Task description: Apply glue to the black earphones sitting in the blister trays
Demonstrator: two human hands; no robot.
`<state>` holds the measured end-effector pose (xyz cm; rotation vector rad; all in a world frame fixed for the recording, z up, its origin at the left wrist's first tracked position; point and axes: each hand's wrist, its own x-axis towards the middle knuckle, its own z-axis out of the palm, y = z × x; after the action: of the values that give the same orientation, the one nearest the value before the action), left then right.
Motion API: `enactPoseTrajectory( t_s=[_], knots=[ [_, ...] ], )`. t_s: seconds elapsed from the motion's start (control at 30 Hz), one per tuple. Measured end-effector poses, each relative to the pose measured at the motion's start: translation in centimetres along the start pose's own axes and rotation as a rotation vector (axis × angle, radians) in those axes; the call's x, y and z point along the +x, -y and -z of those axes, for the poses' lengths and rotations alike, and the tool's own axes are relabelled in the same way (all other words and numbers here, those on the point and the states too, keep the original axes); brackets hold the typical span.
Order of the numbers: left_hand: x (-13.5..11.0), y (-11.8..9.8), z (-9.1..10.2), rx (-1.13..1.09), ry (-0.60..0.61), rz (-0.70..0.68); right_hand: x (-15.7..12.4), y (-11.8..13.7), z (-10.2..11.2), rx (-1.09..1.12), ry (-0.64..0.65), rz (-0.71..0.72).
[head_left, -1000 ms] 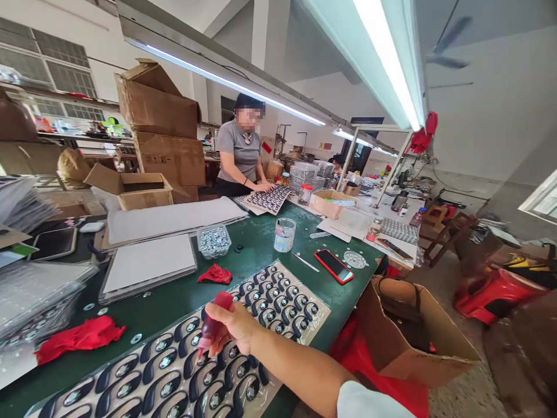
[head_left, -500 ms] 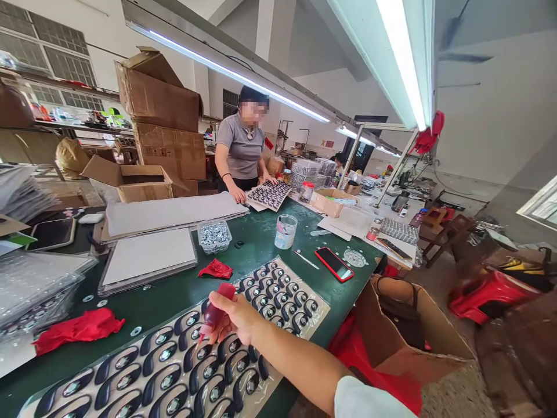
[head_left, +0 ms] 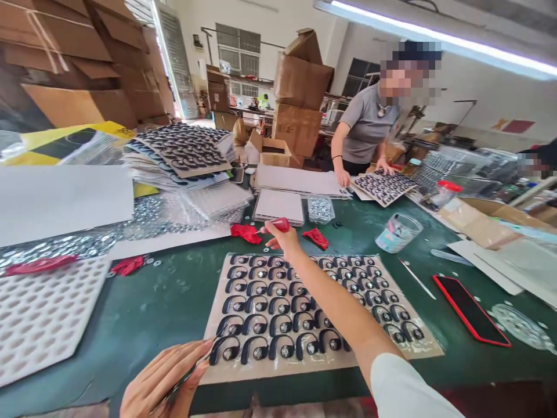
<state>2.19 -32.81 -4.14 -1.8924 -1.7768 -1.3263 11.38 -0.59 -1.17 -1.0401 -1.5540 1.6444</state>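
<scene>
My right hand [head_left: 285,244] is closed around a small red squeeze bottle [head_left: 278,224], its thin nozzle pointing left at a crumpled red cloth [head_left: 246,233]. Whether the nozzle touches the cloth I cannot tell. Below my right forearm lies a tan sheet [head_left: 243,374] under clear film, with rows of black curved pieces [head_left: 278,326], each with a shiny round stud. At the sheet's lower left corner my left hand [head_left: 167,377] pinches thin dark tweezers [head_left: 213,348]. Their tips are by one of the black pieces. My forearm hides part of the rows.
A clear cup [head_left: 398,233], a red-framed phone [head_left: 470,310] and a white stick [head_left: 416,278] lie to the right. Behind are a tub of studs [head_left: 321,209] and white boards [head_left: 278,206]. A white dimpled tray [head_left: 47,316] sits left. Across the table a co-worker [head_left: 369,128] handles another sheet.
The view has swung left. My right hand has lifted the red bottle away from the sheet's pieces, over to the red cloth. My left hand with the tweezers has come into view.
</scene>
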Motion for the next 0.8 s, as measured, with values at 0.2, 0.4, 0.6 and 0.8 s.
enactPoseTrajectory(
  t_s=[0.2, 0.4, 0.6, 0.8],
  knots=[
    [-0.5, -0.2, -0.2, -0.073, 0.029, 0.104, -0.2, -0.4, -1.3, -0.082, -0.103, 0.069],
    [-0.3, -0.3, -1.4, -0.178, 0.08, 0.105, -8.9, -0.2, 0.6, -0.056, -0.034, 0.171],
    [0.7, -1.1, -2.1, -0.229, 0.086, 0.076, -14.8, -1.8, 1.4, -0.055, 0.143, 0.045],
    [0.6, -1.7, -4.1, -0.273, 0.184, -0.008, -15.1, -3.3, 3.2, -0.101, 0.059, 0.041]
  ],
)
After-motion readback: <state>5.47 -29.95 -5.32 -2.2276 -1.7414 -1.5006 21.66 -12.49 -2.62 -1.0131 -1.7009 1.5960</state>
